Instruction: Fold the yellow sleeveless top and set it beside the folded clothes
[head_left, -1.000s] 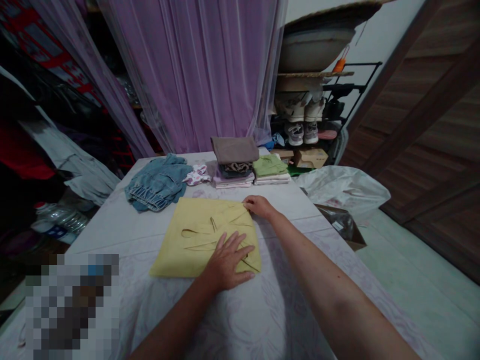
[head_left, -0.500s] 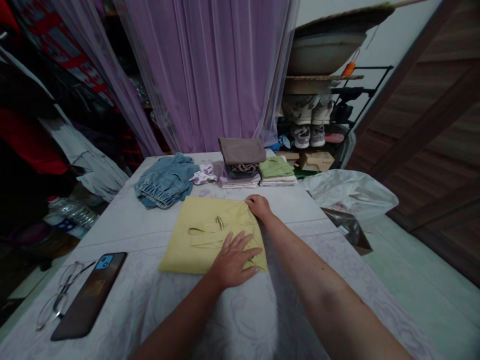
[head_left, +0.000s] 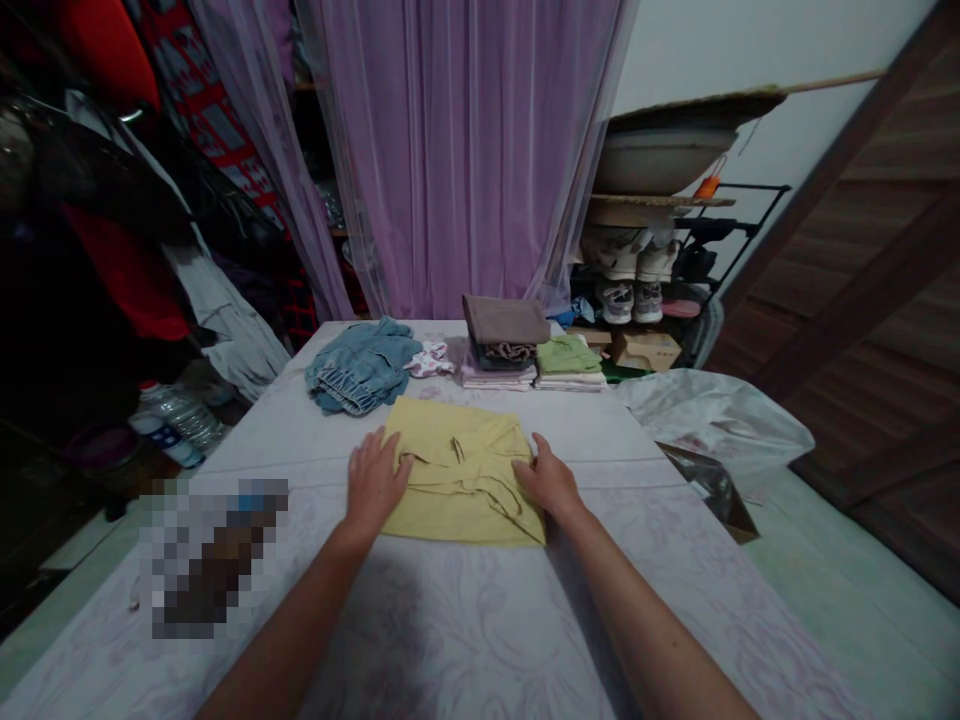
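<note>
A folded yellow garment point(head_left: 442, 515) lies flat on the table in front of me, with loose fabric ties and a small dark loop on its upper face. My left hand point(head_left: 373, 485) rests at its left edge, fingers spread and the thumb over the cloth. At the right edge is my right hand point(head_left: 551, 482), its thumb touching the garment and its fingers apart; the lower fingers are hidden.
Crumpled denim clothing point(head_left: 360, 365) and a small printed cloth point(head_left: 430, 360) lie at the back. Beside them stand a stack topped by a brown folded garment point(head_left: 506, 320) and a stack with a green garment point(head_left: 568, 355). A pixelated patch covers the table's left side.
My left hand has moved from the garment's top to its left edge. My right hand has come down from the far right corner to the right edge. The view has shifted, and the ties lie differently.
</note>
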